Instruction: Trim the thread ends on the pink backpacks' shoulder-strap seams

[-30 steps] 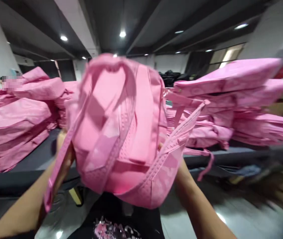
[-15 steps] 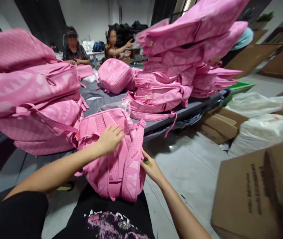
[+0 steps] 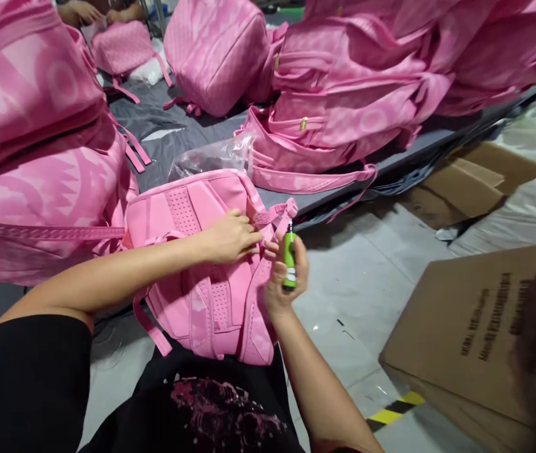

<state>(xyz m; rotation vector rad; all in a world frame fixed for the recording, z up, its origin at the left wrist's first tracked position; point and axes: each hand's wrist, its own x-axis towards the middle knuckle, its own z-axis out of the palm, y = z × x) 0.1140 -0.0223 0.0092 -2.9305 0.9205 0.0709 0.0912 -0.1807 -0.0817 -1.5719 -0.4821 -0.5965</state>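
A pink backpack (image 3: pixel 155 217) leans on my lap against the table edge, its padded back panel and shoulder straps facing me. My left hand (image 3: pixel 234 238) reaches across it, fingers curled at the top of the right-hand shoulder strap (image 3: pixel 262 267). My right hand (image 3: pixel 287 277) is beside that strap, wrapped round a slim green lighter (image 3: pixel 289 258) with a black and metal top. The lighter stands upright, its tip close to the strap's upper end. What exactly my left fingertips pinch is partly hidden.
Pink backpacks are stacked on the grey table at left (image 3: pixel 60 163) and right (image 3: pixel 334 119). A clear plastic bag (image 3: pixel 216 154) lies behind my backpack. A cardboard box (image 3: pixel 457 314) stands on the floor at right. Another person's hands (image 3: pixel 83 11) handle a small pink bag (image 3: pixel 124 47).
My view has tipped down and closer. The right hand has come up from the backpack's side, showing the lighter upright. My left hand has shifted right from the back panel to the strap.
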